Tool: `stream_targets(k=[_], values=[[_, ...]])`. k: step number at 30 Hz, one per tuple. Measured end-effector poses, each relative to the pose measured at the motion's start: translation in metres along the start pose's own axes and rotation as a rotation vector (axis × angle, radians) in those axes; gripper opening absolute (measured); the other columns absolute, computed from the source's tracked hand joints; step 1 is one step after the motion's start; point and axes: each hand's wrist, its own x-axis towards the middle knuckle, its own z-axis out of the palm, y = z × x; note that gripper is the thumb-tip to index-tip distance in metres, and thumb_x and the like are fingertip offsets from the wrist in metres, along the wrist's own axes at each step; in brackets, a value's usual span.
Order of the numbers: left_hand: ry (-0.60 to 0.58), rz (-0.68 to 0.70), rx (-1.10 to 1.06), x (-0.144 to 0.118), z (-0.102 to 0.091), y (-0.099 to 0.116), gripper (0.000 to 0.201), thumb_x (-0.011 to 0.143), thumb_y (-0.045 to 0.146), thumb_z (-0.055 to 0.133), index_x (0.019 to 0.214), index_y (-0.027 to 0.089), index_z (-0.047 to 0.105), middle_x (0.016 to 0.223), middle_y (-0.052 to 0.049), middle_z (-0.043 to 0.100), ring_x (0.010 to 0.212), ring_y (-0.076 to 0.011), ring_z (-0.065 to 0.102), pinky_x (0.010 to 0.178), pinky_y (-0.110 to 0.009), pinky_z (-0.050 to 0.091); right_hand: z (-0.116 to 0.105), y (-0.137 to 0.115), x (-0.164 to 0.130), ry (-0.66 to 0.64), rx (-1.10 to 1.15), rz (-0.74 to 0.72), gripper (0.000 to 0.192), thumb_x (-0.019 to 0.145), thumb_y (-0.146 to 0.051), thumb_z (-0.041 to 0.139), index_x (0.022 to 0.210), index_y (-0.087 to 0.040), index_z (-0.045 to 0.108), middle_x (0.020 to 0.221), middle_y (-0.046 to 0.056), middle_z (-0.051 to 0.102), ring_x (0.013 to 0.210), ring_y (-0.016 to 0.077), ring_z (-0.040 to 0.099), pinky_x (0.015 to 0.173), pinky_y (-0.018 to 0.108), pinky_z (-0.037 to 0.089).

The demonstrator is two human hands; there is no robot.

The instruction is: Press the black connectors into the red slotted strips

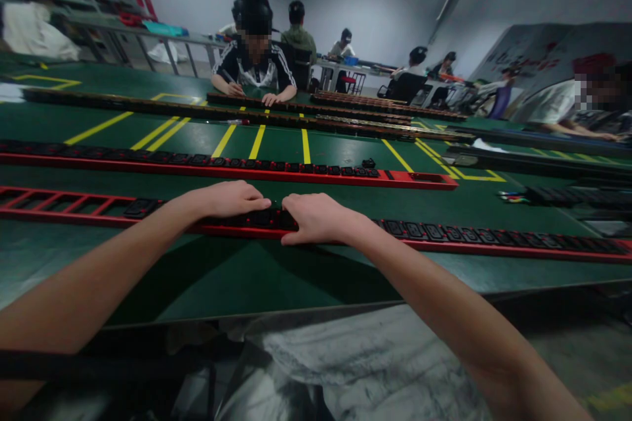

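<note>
The green tabletop (pixel 237 289), marked with yellow lines (pixel 306 146), carries a near red rail (pixel 444 237) close to its front edge and a far red rail (pixel 276 174) behind, both lying lengthwise. A small black part (pixel 368 163) sits just behind the far red rail, toward its right end. Farther back lie dark rails (pixel 162 107), with white paper (pixel 10 93) at left and coloured wires (pixel 513 197) at right.

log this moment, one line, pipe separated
left hand: over near red rail | right hand: spread across same rail | black socket modules: in rail | second red rail: beyond | co-worker: across green table
</note>
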Motion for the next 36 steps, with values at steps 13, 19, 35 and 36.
stream_targets(k=[13,19,35,36], values=[[0.032,-0.019,-0.007,0.003,0.003,0.006,0.061,0.092,0.066,0.026,0.073,0.02,0.061,0.075,-0.004,0.064,0.064,-0.0167,0.054,0.06,-0.027,0.033,-0.022,0.022,-0.024,-0.317,-0.042,0.171,0.061,0.067,-0.056,0.073,0.111,-0.017,0.058,0.103,0.01,0.069,0.082,0.0263,0.065,0.058,0.03,0.039],[0.049,-0.008,0.007,0.004,0.004,0.011,0.064,0.091,0.069,0.026,0.076,0.02,0.065,0.08,-0.006,0.066,0.063,-0.0171,0.053,0.058,-0.028,0.031,-0.025,0.029,-0.018,-0.39,0.026,0.183,0.059,0.067,-0.063,0.071,0.105,-0.019,0.06,0.1,0.008,0.068,0.081,0.0241,0.062,0.059,0.029,0.037],[0.065,0.012,0.175,0.006,0.008,0.01,0.061,0.094,0.062,0.025,0.081,0.021,0.068,0.079,-0.007,0.067,0.063,-0.0184,0.053,0.056,-0.029,0.026,0.016,0.029,0.027,-0.112,0.4,0.106,0.051,0.09,-0.062,0.045,0.072,-0.016,0.059,0.069,0.001,0.057,0.059,0.0112,0.045,0.055,0.027,0.025],[0.072,0.012,0.182,0.006,0.009,0.01,0.062,0.094,0.062,0.025,0.082,0.021,0.069,0.081,-0.008,0.068,0.063,-0.0185,0.053,0.056,-0.029,0.026,0.016,0.031,0.029,-0.127,0.419,0.105,0.051,0.09,-0.062,0.045,0.073,-0.016,0.06,0.07,0.001,0.057,0.06,0.0112,0.045,0.056,0.027,0.025]])
